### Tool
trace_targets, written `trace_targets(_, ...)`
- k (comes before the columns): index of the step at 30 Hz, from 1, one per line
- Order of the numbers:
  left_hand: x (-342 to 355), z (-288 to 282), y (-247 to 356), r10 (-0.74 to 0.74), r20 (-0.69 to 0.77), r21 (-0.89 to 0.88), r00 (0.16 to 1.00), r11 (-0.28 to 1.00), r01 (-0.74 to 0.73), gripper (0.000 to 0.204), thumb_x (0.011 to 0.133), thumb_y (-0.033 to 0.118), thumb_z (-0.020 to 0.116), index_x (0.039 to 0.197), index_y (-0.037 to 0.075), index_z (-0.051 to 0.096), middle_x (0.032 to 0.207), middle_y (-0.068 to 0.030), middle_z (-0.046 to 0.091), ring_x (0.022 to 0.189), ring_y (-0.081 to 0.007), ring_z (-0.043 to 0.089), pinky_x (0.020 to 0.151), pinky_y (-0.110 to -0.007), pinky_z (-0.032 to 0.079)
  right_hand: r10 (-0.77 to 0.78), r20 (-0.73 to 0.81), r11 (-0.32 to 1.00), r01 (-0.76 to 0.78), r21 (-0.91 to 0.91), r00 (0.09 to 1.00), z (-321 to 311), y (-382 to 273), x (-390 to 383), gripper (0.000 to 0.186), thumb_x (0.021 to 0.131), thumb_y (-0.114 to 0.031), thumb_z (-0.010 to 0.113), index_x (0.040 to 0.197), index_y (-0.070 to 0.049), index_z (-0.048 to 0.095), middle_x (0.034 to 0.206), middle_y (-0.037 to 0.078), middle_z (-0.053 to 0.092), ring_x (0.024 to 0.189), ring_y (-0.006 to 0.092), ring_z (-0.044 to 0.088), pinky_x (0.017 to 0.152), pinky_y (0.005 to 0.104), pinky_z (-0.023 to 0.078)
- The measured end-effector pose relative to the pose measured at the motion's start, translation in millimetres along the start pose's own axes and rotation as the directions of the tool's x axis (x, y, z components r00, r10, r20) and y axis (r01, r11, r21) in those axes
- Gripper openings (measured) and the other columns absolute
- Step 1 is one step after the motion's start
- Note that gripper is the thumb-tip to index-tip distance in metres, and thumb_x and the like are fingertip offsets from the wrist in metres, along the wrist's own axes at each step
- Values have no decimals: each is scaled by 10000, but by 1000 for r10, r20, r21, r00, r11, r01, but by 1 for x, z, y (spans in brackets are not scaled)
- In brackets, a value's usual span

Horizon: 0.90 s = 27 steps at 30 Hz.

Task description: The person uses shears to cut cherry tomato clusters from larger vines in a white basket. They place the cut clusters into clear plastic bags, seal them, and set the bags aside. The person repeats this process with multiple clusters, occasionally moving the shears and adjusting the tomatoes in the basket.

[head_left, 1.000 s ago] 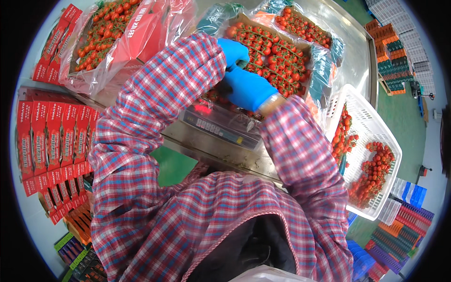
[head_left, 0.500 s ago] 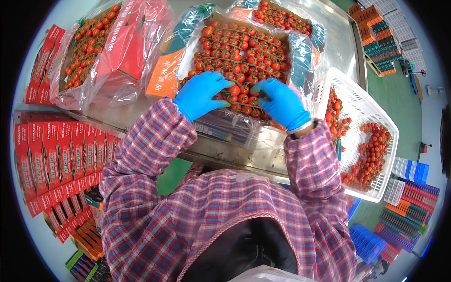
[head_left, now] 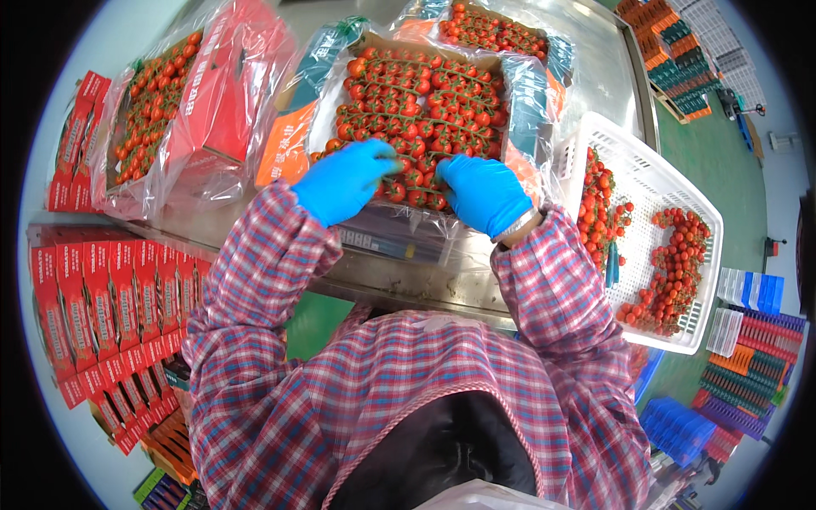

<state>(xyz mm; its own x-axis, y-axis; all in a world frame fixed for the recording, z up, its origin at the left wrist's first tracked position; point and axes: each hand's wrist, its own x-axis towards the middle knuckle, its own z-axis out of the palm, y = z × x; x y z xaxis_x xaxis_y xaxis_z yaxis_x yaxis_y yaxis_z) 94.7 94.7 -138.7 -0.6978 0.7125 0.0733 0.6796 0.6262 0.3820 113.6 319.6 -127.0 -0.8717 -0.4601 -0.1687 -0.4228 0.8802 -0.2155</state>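
Note:
An open carton of cherry tomatoes on the vine (head_left: 416,102) lies in front of me, its rows of red fruit set on green stems. Over its near left corner is my left hand (head_left: 344,181) in a blue glove, fingers stretched over the nearest row and thumb apart; the fingertips are slightly blurred. My right hand (head_left: 486,194), also blue-gloved, has thumb and fingers pinched at the right end of that row, on a vine of cherry tomatoes (head_left: 414,180). Clear plastic film and teal and orange carton flaps (head_left: 529,115) surround the fruit.
A white perforated crate (head_left: 654,183) with loose tomato bunches stands at my right. On the metal table (head_left: 608,51) are a filled red carton (head_left: 225,102) at left and another tomato carton (head_left: 493,32) behind. Red cartons (head_left: 98,289) are stacked at lower left.
My right hand has moved left and slightly nearer, its fingers drawing together at the vine. The left hand has shifted a little left and nearer. The whole view has shifted slightly.

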Motion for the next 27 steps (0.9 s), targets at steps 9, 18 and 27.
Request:
trace_targets(9, 17, 50, -6, -310, 10, 431, 951, 859, 276, 696, 836, 212, 535, 1433, 122, 189, 1488, -137, 137, 1354, -337, 168, 1091, -471, 162, 119, -222, 989, -95, 117, 968, 32, -23, -3, 580, 706, -412, 624, 1196, -110, 548, 1362, 154, 370, 1284, 382, 262, 1046, 528, 205)
trace_targets(18, 18, 23, -26, -124, 110, 145, 986, 984, 107, 578, 905, 205, 459, 1421, 88, 226, 1487, -125, 150, 1371, -300, 120, 1098, -433, 132, 109, -513, 819, 215, 531, 852, 29, 48, -178, 477, 789, -300, 622, 1190, -63, 522, 1234, 190, 463, 1171, 348, 439, 946, 449, 377)
trace_targets(27, 94, 56, 316, 422, 258, -737, 869, 667, -105, 495, 829, 55, 417, 1314, -39, 386, 1351, -180, 407, 1270, -268, 368, 1059, -384, 251, 565, 52, 63, -106, 992, 823, 148, 141, -532, 316, 918, -168, 505, 1209, -49, 533, 1182, 100, 551, 1098, 189, 505, 951, 332, 395)
